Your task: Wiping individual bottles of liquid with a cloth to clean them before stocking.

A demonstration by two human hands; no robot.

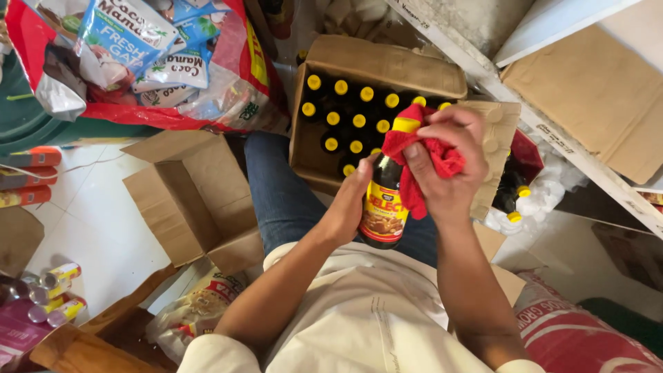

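Head view, looking down at lap. Left hand (349, 207) wrapped round lower body of dark glass sauce bottle w/ yellow cap and red-yellow label (384, 200), fingers closed on it, holding it upright-ish, tilted slightly, over blue-jeaned thigh (280, 193). Right hand (445, 169) closed on crumpled red cloth (421, 159), pressing cloth against bottle's neck and shoulder just under cap; cloth draped partly down right side of label.

Directly behind bottle: open brown cardboard box (373, 62) packed w/ same dark bottles, yellow caps (342, 117) in rows, flaps up. More yellow-capped bottles (514, 197) right of box, beside white plastic items; can't tell exactly what those are.

Left of thigh: empty open brown cardboard carton (190, 200) lying on white tiled floor (90, 228), flaps spread. Top left: red plastic sack (235, 62) stuffed w/ blue-white printed pouches (128, 34). Far left edge: orange-capped tubes (31, 176) stacked; bottom left: small cans w/ yellow-red labels (59, 293) lying on sides, near wooden piece (103, 338). Printed plastic packet (197, 311) near left elbow. Bottom right: red-white woven sack (587, 331). Top right: flat brown cardboard sheet (601, 90) leaning past white metal shelf rail (552, 131).

White long-sleeved top (366, 318) fills lower centre.
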